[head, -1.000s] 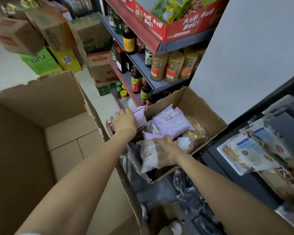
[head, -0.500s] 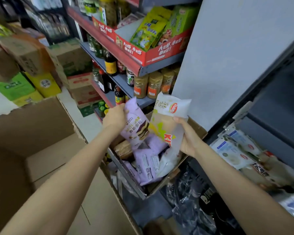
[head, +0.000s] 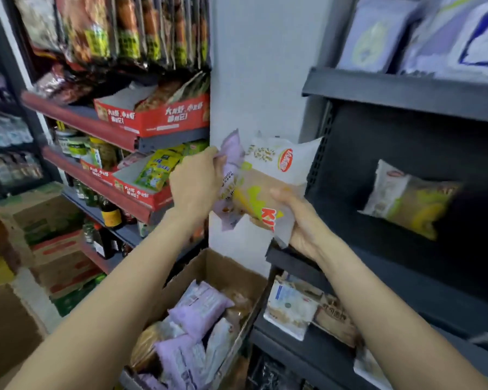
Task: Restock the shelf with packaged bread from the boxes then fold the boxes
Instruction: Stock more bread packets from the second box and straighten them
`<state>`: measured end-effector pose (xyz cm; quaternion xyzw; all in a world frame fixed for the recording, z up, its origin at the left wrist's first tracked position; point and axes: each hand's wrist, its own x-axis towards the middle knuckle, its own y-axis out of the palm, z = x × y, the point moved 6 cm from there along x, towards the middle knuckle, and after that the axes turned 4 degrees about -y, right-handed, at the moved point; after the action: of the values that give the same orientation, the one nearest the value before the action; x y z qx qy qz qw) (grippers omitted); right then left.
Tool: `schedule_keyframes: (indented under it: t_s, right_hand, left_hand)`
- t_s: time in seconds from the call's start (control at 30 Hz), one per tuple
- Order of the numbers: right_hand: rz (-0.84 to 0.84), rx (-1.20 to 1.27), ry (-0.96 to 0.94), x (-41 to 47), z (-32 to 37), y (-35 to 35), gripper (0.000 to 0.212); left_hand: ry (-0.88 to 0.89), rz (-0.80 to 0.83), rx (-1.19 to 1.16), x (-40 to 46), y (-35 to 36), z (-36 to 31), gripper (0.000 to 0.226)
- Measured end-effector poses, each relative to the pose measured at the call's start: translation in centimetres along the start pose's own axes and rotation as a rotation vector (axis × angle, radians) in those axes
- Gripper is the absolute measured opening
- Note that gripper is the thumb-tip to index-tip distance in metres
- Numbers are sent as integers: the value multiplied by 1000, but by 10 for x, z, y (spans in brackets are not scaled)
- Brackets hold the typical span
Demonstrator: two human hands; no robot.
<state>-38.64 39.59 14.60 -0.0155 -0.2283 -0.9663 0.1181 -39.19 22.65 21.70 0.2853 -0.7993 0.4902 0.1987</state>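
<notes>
My left hand [head: 195, 182] grips a purple bread packet [head: 231, 167] by its upper edge, raised at chest height. Beside it my right hand [head: 299, 218] holds a white and clear bread packet [head: 271, 181] with a red logo, just left of the dark shelf unit [head: 406, 91]. One similar white bread packet [head: 409, 198] lies on the middle dark shelf. Below my arms an open cardboard box [head: 209, 268] holds several purple and white bread packets [head: 197, 311].
More packets [head: 290, 308] lie on the lower dark shelf. To the left stand red-edged shelves [head: 88, 122] with snacks, jars and sauce bottles. Stacked cartons [head: 51, 249] sit on the floor at left. A large brown box [head: 3, 333] fills the lower left corner.
Both hands have risen from the box, each with a bread packet, up toward the dark shelf on the right. My view has tilted upward.
</notes>
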Motion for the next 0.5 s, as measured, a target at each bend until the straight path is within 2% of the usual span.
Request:
schedule_keyframes:
  t_s: [0.07,0.23,0.33,0.4,0.47,0.5]
  right_hand:
    - [-74,-10,-37,-13,32,-26,25]
    - [-319,-26,-123,-54,82,-103,28]
    - [-350,-61,-138,-79,103,-135,28]
    - [-368,-118,-154,-92,115,-152,26]
    - [-468,-182,-210,-101,127,-180,35]
    - [-541,-207,-241,-104,132,-197,43]
  left_hand:
    - [56,-30,12,4,-1,-39,28]
    - [253,30,67,4,28,-136,26]
    - [363,93,91,-10,43,-188,28]
    - [461,35,152,-23,42,-218,18]
    - [472,-26,183,-31,37,-236,6]
    - [462,48,169,-35,41,-243,8]
